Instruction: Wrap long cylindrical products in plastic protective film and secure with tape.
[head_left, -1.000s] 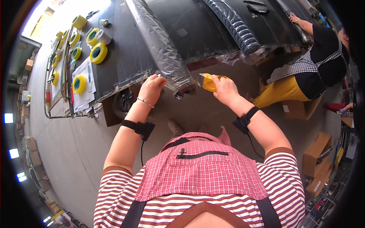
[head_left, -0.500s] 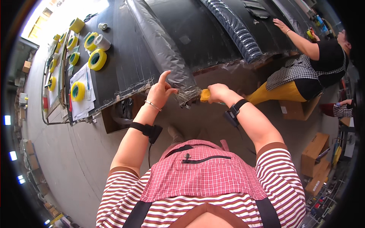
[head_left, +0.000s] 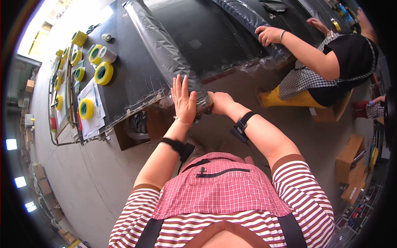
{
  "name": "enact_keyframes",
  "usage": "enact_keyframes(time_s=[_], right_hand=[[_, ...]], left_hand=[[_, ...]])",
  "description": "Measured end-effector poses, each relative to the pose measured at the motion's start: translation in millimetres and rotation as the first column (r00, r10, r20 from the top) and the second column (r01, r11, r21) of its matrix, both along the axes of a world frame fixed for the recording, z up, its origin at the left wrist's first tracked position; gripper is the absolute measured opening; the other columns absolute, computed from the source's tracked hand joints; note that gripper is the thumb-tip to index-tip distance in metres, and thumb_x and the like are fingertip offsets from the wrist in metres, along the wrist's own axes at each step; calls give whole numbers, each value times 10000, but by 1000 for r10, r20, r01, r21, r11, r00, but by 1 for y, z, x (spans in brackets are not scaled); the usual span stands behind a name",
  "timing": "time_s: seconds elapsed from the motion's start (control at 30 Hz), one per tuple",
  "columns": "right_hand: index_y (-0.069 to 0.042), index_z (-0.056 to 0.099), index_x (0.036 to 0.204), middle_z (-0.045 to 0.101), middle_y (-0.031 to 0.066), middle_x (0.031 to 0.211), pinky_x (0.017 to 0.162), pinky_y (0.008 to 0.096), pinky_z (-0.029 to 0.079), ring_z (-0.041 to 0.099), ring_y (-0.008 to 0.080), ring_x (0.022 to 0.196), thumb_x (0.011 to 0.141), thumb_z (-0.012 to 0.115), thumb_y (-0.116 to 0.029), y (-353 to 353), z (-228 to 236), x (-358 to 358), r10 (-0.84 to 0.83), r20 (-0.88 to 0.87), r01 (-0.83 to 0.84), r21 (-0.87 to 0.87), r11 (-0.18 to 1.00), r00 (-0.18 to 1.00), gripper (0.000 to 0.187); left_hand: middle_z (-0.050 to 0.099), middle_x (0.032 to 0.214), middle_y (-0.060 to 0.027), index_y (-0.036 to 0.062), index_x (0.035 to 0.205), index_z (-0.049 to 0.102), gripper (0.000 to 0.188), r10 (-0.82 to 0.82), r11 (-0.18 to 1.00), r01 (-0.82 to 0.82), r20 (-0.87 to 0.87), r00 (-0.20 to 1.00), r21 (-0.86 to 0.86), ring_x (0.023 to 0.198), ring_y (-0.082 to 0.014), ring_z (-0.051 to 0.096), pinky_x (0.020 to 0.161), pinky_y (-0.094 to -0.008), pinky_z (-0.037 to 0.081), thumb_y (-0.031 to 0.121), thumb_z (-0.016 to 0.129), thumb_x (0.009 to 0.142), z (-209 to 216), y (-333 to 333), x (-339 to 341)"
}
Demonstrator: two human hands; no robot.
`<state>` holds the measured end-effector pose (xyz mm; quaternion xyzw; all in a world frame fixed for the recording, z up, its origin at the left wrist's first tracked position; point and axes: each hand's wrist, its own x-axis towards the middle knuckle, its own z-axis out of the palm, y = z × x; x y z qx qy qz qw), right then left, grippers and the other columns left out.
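A long roll wrapped in grey plastic film [head_left: 161, 45] lies along the black table, its near end jutting past the table's edge. My left hand [head_left: 184, 101] is open, fingers straight and together, laid against the left side of that end. At the right side of the same end is my right hand [head_left: 220, 102], its fingers curled closed. What those fingers hold is hidden behind the hand and the roll end. Clear, shiny wrapping shows on the roll's end between my hands.
Several yellow tape rolls [head_left: 103, 73] and papers [head_left: 92, 109] lie on the black table [head_left: 128, 76] at left, with scissors [head_left: 93, 28] farther back. A co-worker [head_left: 343, 62] at right touches a second dark wrapped roll [head_left: 244, 16]. Cardboard boxes [head_left: 349, 159] stand at lower right.
My left hand has gone from a raised finger and thumb to lying flat on the roll end. My right hand has moved left; its yellow object is hidden now. The co-worker has reached the second roll.
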<state>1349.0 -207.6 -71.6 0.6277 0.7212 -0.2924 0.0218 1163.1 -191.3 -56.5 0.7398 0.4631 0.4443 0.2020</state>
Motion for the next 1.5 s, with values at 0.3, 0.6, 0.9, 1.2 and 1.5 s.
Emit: enact_keyframes(time_s=[0.3,0.6,0.9,1.2,1.5], right_hand=[[-38,593,1168,699,176,1035,885,406,531,673,326,998,706,706,-253,-87,41,91,-250,-105,240,-98,966,962,522],[-18,472,1391,602,81,1233,1008,312,448,583,172,1146,698,774,-31,-186,103,100,-354,-792,195,-296,935,497,756],[-89,480,1380,623,201,1133,922,425,497,615,393,1018,685,830,-234,-195,69,102,45,-469,114,305,945,882,791],[-75,483,1355,643,176,1024,915,446,486,631,353,986,731,787,-233,-113,-23,72,-195,-71,207,422,883,978,712],[-50,677,1120,701,142,1095,892,407,526,669,303,1032,688,811,-342,-18,-11,17,-147,88,162,-199,966,985,539]], left_hand=[[649,1043,-105,18,1126,645,228,80,974,-10,298,951,-227,944,-185,611,847,-313,479,131,565,945,22,-31,-43],[662,1064,-86,-1,1193,607,664,-138,7,521,515,846,-853,948,-152,627,746,-285,523,605,443,976,53,-108,8],[626,677,-109,-13,762,682,158,-240,908,208,-45,970,-365,640,-224,621,611,-332,484,113,705,854,67,-120,-7],[650,782,-119,46,829,699,156,3,986,-55,-308,951,-159,727,-321,631,654,-393,496,195,693,875,38,-32,-64],[701,784,-144,80,882,752,375,-300,875,-15,-565,768,-484,761,-304,686,698,-389,526,448,692,850,47,25,-61]])
